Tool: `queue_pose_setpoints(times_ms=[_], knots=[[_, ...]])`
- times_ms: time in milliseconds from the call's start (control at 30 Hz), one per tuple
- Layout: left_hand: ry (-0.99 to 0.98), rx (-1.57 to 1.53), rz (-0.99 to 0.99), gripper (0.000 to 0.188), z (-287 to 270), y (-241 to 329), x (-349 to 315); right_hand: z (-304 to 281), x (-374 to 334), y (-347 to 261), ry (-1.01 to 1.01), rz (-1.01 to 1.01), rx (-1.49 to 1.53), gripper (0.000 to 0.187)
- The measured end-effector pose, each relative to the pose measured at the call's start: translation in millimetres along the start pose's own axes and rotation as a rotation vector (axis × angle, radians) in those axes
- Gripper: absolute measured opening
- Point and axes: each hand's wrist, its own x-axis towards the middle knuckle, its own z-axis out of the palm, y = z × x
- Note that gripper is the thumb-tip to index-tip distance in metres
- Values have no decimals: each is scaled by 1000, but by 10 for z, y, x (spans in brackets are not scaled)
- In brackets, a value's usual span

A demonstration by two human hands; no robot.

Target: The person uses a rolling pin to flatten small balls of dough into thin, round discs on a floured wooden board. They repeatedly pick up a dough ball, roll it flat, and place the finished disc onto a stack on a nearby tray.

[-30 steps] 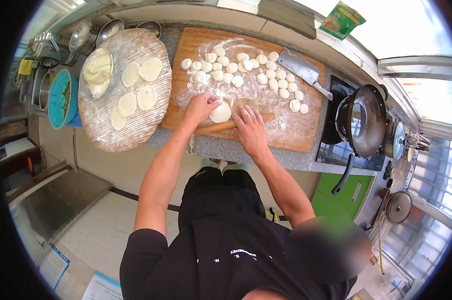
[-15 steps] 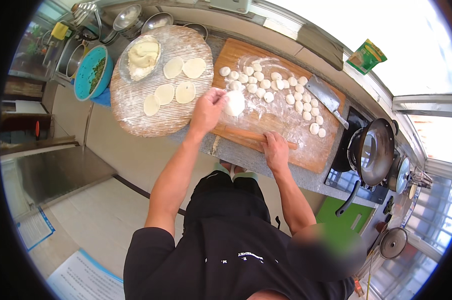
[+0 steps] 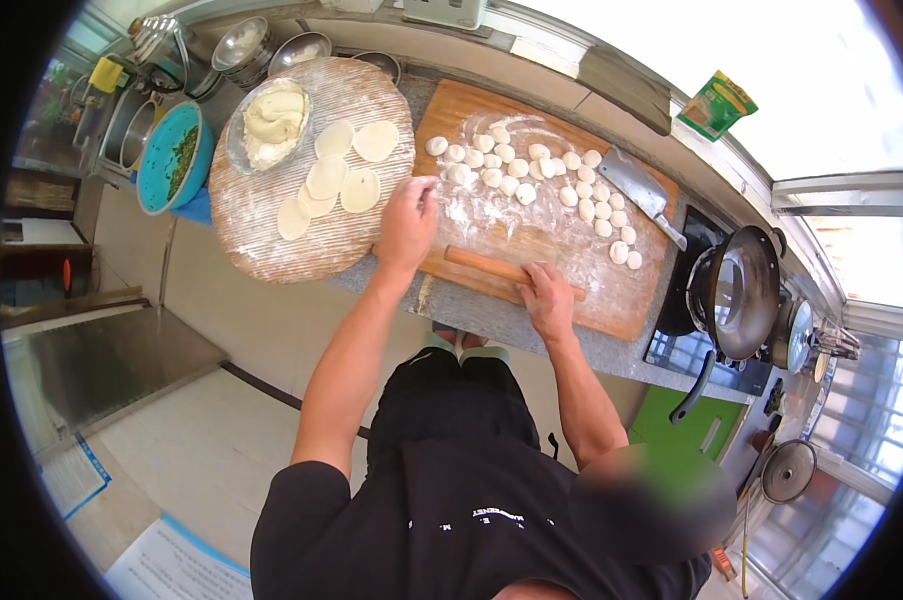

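Observation:
My right hand (image 3: pixel 549 298) grips the right part of a wooden rolling pin (image 3: pixel 484 264), which lies near the front edge of a floured wooden board (image 3: pixel 592 292). At the left edge of that board is my left hand (image 3: pixel 409 226), its fingers drawn together with floury tips and no dough visible in them. Small white dough pieces (image 3: pixel 525 194) are spread over the board's far half. Left of it, several flat round dough wrappers (image 3: pixel 360 190) lie on a ridged round mat (image 3: pixel 262 225), some overlapping. A bowl of pale dough or flour mix (image 3: pixel 275 120) sits on the same mat.
A cleaver (image 3: pixel 640 192) lies at the board's right. Beyond stands a wok (image 3: pixel 747 300) on the stove, handle toward me. A turquoise basin (image 3: pixel 162 190) with chopped greens is at the far left, metal bowls (image 3: pixel 300 48) behind. A green packet (image 3: pixel 717 106) rests by the window.
The dough wrapper that was in my left hand now lies on the round mat among the others. My left hand has come back empty beside the board; my right stays on the rolling pin.

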Motion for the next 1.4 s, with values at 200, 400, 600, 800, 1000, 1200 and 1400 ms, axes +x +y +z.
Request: queue_pose_setpoints(times_ms=[200, 400, 600, 800, 1000, 1200, 1400], knots=[[-32, 400, 58, 33, 812, -427, 417, -329, -102, 124, -30, -45, 86, 38], [-161, 292, -270, 34, 955, -408, 529, -472, -240, 267, 14, -51, 154, 42], [-314, 3, -233, 31, 1153, -478, 252, -360, -366, 313, 199, 142, 118, 45], [-605, 130, -130, 26, 1447, -146, -235, -444, -401, 320, 292, 210, 91, 42], [-584, 377, 107, 37, 1501, 348, -470, -449, -441, 467, 425, 363, 106, 39], [-611, 663, 568, 66, 2005, 216, -584, -484, -422, 564, 439, 386, 67, 38], [-770, 745, 542, 80, 1943, 428, -525, -567, -391, 606, 427, 379, 80, 36]])
